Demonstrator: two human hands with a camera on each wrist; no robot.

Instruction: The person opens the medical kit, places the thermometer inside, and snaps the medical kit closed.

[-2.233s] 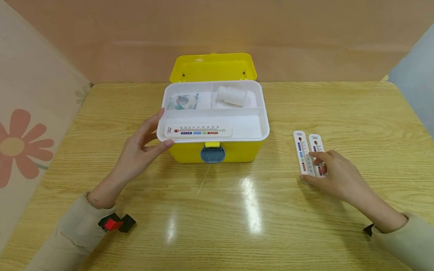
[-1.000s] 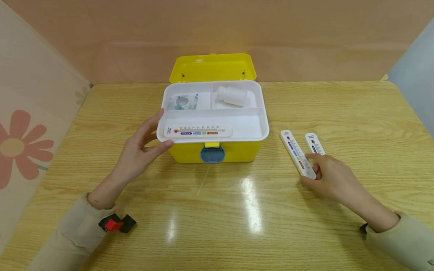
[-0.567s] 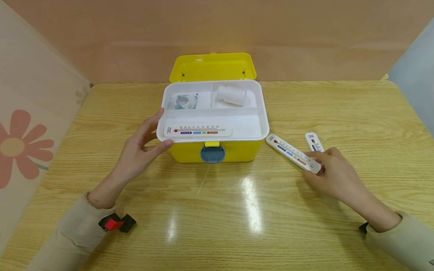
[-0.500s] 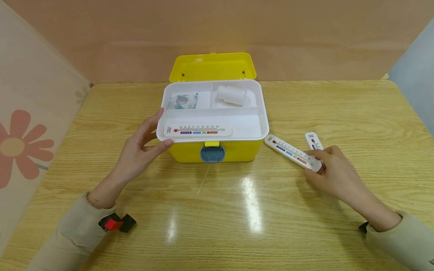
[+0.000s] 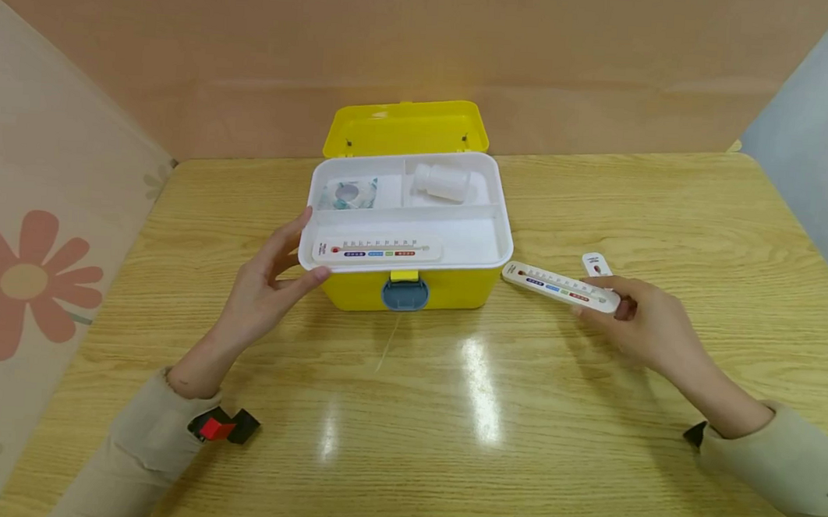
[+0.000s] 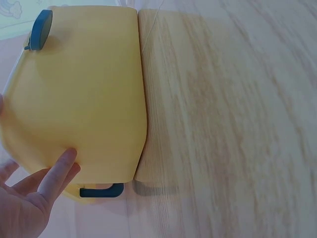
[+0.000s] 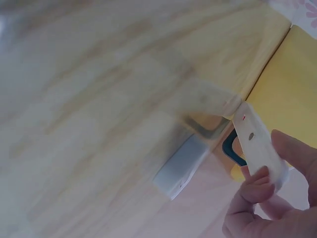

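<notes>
A yellow box (image 5: 454, 290) with a white compartment tray stands at the table's back. My left hand (image 5: 261, 282) rests at its front left corner, thumb by the front rim, fingers along the side. Seen from the left wrist, those fingers (image 6: 58, 174) lie fairly straight against the yellow wall. My right hand (image 5: 653, 318) pinches one end of a white thermometer (image 5: 549, 283), whose far end points toward the box. The right wrist view shows the back of this thermometer (image 7: 256, 144). Beyond the right hand, another thermometer (image 5: 595, 262) lies on the table, partly hidden by the hand.
One more thermometer (image 5: 379, 250) lies in the tray's front compartment. Behind it are a small plastic packet (image 5: 340, 195) at left and a white bottle (image 5: 443, 182) on its side at right. The yellow lid (image 5: 407, 129) is tipped back near the wall. A grey latch (image 5: 405, 295) hangs in front.
My right hand has taken hold of one of two thermometers on the table, turned it toward the box and raised its near end. The left hand stays in place.
</notes>
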